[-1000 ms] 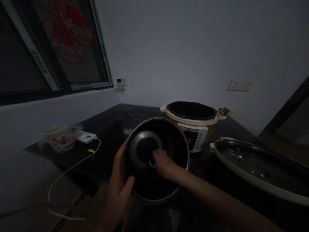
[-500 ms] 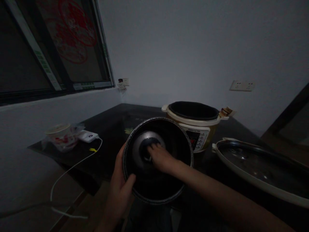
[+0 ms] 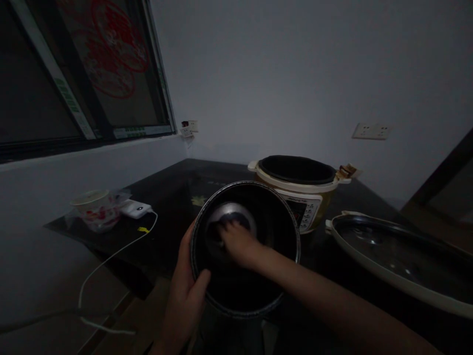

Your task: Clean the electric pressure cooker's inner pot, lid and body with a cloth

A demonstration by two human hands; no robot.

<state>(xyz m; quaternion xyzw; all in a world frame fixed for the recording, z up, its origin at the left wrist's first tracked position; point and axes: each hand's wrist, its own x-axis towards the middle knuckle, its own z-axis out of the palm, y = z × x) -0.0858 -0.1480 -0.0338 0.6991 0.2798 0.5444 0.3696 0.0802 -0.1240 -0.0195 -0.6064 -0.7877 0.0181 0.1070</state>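
A round dark cooker inner pot (image 3: pixel 269 217) is tilted with its mouth toward me. My left hand (image 3: pixel 190 281) grips its left rim, thumb inside and fingers around the outer wall. Inside the pot is my right hand (image 3: pixel 240 244), its bent fingers pressed against the shiny bottom. Something dark with a pale edge seems to lie under those fingers, too dim to name. Behind the pot stands a cream-and-gold electric cooker (image 3: pixel 301 185), its top uncovered. To the right lies a large oval glass lid (image 3: pixel 399 256) with a pale rim.
On the black table (image 3: pixel 166 197), a tub in a plastic bag (image 3: pixel 96 212) stands at the left, beside a white power strip (image 3: pixel 136 209) with a trailing cable. A brown-and-cream object (image 3: pixel 348 171) sits by the cooker's right handle. Wall sockets (image 3: pixel 371 131) are behind.
The pot and my left hand have shifted slightly right. My right hand has slid a little left and down inside the pot.
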